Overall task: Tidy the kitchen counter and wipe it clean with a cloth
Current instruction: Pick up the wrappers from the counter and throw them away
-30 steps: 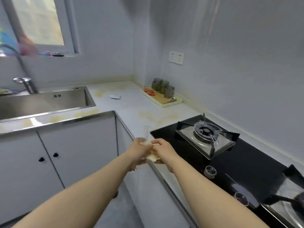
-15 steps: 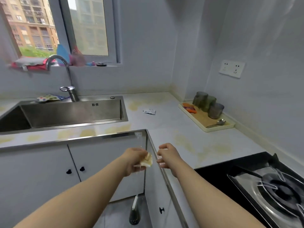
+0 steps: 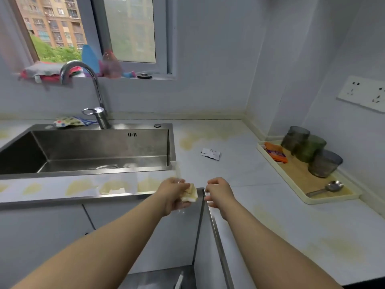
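A pale wad [image 3: 190,195] is pinched in the fingers of the left hand [image 3: 174,195] over the bench's [image 3: 260,205] inner corner edge. The right hand [image 3: 219,191] is held just beside it, its fingers loosely curled with nothing gripped. Open bench lies beyond, broken by a torn packet [image 3: 210,153]. A tray [image 3: 333,200] of jars [image 3: 308,147] is set along the right wall. A spotted cloth [image 3: 68,121] is laid behind the sink [image 3: 104,147].

— Where's the light from?
— The window [image 3: 125,32]: flat, cool daylight. Walls read bluish-grey, shadows faint.
— Glare?
— A pale sheen on the sink [image 3: 100,146] and tap [image 3: 93,80]; outside is bright but still readable.
— Sharp?
— No. Smear on the sill clutter [image 3: 110,66] and jars [image 3: 310,150]; the wad [image 3: 191,195] in the left hand [image 3: 173,196] is soft too. The wide lens bows the window frame and wall lines toward the edges.
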{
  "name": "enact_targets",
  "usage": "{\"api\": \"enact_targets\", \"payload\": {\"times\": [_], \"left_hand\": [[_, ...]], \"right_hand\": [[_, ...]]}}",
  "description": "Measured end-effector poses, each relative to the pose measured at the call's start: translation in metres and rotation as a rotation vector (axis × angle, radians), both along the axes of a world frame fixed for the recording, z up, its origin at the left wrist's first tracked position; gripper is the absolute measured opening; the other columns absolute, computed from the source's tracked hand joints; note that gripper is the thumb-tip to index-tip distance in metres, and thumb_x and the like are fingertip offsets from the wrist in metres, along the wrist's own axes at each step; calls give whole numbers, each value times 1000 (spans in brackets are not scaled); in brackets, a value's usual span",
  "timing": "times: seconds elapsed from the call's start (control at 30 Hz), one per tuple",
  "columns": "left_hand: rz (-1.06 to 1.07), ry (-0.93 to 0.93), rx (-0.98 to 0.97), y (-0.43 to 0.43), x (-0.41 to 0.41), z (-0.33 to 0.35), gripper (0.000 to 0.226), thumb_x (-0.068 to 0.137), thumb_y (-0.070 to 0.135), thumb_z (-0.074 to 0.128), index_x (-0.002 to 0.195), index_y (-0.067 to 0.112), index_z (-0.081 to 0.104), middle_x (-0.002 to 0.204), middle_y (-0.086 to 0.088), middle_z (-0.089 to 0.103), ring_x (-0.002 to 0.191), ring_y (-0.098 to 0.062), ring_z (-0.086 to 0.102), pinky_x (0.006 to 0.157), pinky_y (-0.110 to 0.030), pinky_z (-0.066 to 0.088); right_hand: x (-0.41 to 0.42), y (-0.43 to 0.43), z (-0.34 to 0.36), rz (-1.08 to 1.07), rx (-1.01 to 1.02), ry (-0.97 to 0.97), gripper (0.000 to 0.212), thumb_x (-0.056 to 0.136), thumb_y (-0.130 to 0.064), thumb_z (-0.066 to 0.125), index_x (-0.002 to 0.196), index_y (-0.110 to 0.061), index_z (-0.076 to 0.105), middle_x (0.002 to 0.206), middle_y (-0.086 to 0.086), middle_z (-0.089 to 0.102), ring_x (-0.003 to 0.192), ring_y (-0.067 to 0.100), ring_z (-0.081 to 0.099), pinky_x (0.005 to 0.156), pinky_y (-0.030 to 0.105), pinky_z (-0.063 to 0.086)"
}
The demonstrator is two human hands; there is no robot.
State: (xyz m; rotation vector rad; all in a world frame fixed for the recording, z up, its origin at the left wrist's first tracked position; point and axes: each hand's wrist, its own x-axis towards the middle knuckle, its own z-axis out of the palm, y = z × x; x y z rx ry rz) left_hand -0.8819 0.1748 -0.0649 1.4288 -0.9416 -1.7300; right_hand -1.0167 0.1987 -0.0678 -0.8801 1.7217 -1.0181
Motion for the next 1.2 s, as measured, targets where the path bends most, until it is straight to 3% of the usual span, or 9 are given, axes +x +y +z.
{"api": "enact_targets", "payload": {"times": [0.13, 0.27, 0.4, 0.67, 0.73, 0.87, 1.03, 1.1, 1.2], "left_hand": [[-41, -7, -20, -61, 1, -7, 14, 89, 1, 60, 85, 11, 51, 77, -9, 58, 55, -18, 59, 32, -19, 45], [-106, 2, 8, -132, 2, -25, 29, 83, 4, 68, 108, 8, 53, 87, -10, 61, 69, -20, 62, 50, -28, 52], [-160, -17, 48, -196, 0, -38, 24, 85, 7, 66, 106, 7, 57, 92, -12, 60, 69, -21, 60, 57, -29, 51], [-237, 45, 115, -270, -9, -50, 7, 90, 3, 52, 93, 6, 58, 78, -11, 59, 53, -19, 57, 49, -25, 51], [-250, 80, 143, -282, -3, -57, 4, 92, 6, 53, 94, 7, 55, 75, -10, 57, 48, -19, 56, 49, -25, 49], [-284, 95, 129, -292, 6, -71, 9, 89, 3, 57, 95, 3, 50, 75, -13, 54, 46, -19, 57, 55, -33, 50], [-223, 41, 113, -281, 6, -75, 21, 87, -2, 59, 107, -5, 56, 78, -15, 58, 56, -20, 61, 50, -28, 53], [-223, 21, 101, -272, 7, -71, 11, 88, -1, 59, 98, -4, 59, 77, -15, 58, 57, -21, 58, 48, -25, 50], [-229, 53, 99, -254, 10, -56, 12, 90, -1, 54, 80, 3, 57, 68, -11, 52, 47, -16, 51, 42, -18, 42]], "right_hand": [[0, -57, -17, -53, 0, 73, 19, 87, -4, 42, 101, -14, 51, 84, 1, 51, 70, 19, 52, 62, 28, 43], [-1, -117, -25, -75, 21, 229, 28, 90, -9, 43, 116, -13, 53, 101, 0, 52, 82, 17, 48, 69, 23, 41], [-6, -174, -32, -95, 91, 473, 37, 93, -14, 42, 129, -15, 48, 134, 5, 48, 109, 24, 51, 91, 31, 45], [-26, -245, -52, 100, 336, 968, 55, 99, -27, 35, 149, -17, 14, 159, 8, -4, 147, 26, 0, 114, 37, 18], [-29, -258, -61, 178, 389, 936, 59, 97, -33, 38, 149, -17, 14, 159, 8, 4, 146, 27, 4, 114, 39, 19], [-23, -261, -73, 181, 347, 951, 34, 94, -23, 42, 127, -18, 49, 136, 2, 49, 129, 24, 42, 97, 33, 37], [-4, -241, -72, 163, 233, 1157, 28, 97, -12, 38, 117, -14, 57, 118, 5, 60, 111, 26, 52, 79, 30, 36], [-2, -233, -74, 167, 239, 1107, 23, 96, -12, 38, 108, -11, 59, 112, 7, 61, 105, 27, 55, 73, 29, 32], [3, -220, -66, -117, 127, 553, 18, 96, -18, 46, 104, -12, 62, 103, 7, 64, 91, 25, 59, 68, 26, 37]]}}
